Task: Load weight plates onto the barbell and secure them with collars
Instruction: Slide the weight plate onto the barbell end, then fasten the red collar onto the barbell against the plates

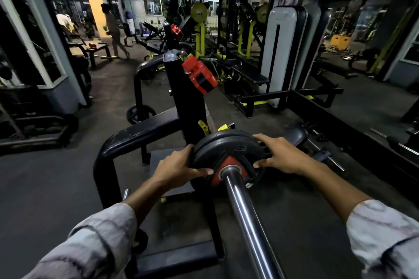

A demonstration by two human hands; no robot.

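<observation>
A chrome barbell sleeve runs from the bottom centre up to a black weight plate with a red hub threaded on it. A second black plate seems to sit just behind the first. My left hand grips the plate's left rim, thumb on its face. Opposite it, my right hand holds the right rim. A red collar sits up on the black rack upright beyond the plate. Another red collar shows farther back.
A black tubular bench frame stands left of the plate. Benches, yellow-framed machines and a white padded column fill the room behind. Two people are far back on the left. Dark rubber floor lies to the left.
</observation>
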